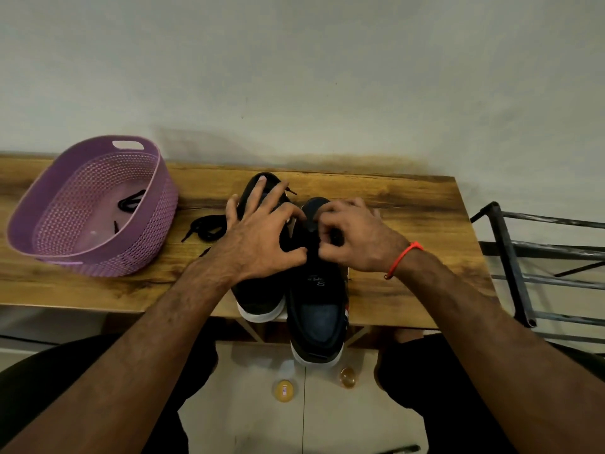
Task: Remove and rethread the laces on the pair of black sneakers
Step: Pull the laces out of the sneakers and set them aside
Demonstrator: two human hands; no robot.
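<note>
Head view: both hands, left and right, pinching at near sneaker; one lace out (another basketed); rethreading pending.

black sneakers: side by side on table edge, heels overhanging | loose lace: left of them

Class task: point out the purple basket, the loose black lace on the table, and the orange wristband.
purple basket (163, 204): head view, right side wall.
loose black lace (206, 228): head view, bunched middle.
orange wristband (404, 258): head view, band across the wrist.
</note>
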